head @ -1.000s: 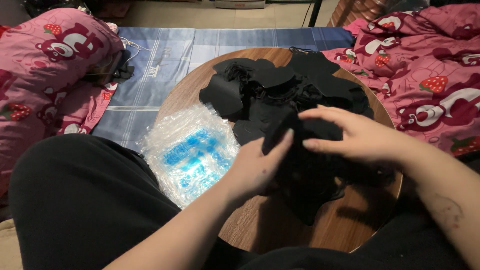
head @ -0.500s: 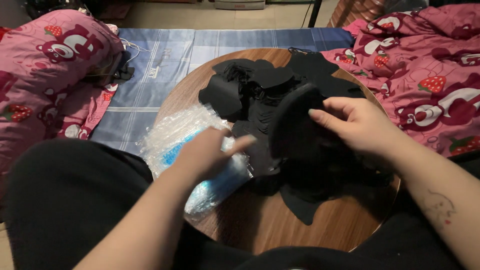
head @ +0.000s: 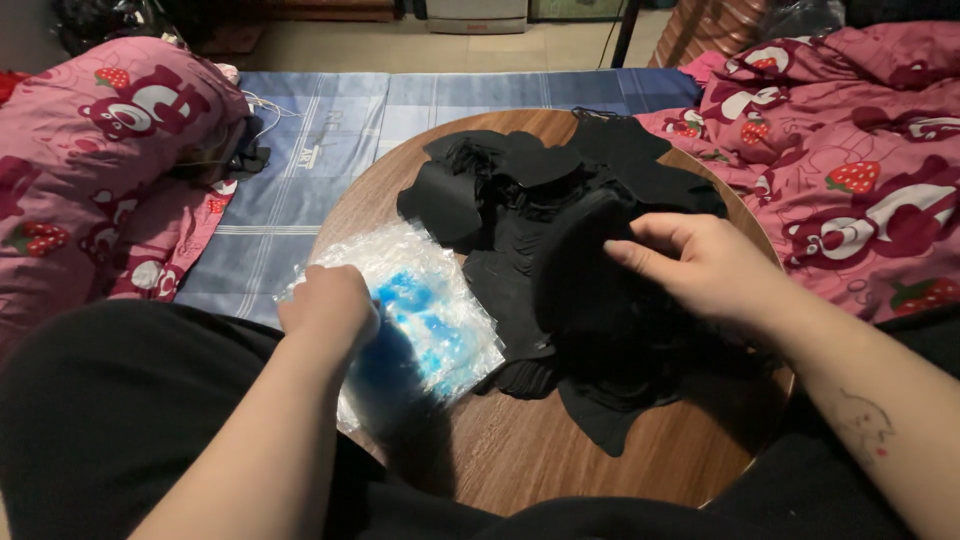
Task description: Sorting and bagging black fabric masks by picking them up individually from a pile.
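A round wooden table [head: 520, 450] lies under a heap of flat black fabric pieces [head: 520, 190]. My right hand [head: 700, 265] grips one rounded black piece [head: 575, 270] and holds it tilted up over the heap. My left hand [head: 328, 308] rests with curled fingers on a clear plastic bag [head: 440, 320] with blue items inside, at the table's left edge. Whether the left hand pinches the bag cannot be told.
Pink bedding with a strawberry and bear print lies at the left [head: 90, 170] and right [head: 860, 170]. A blue checked mat [head: 330, 130] covers the floor beyond the table. My black-clothed legs [head: 110, 420] fill the near left.
My left hand left the black heap and moved left and down onto the plastic bag. My right hand raised a rounded black piece and holds it nearly still.
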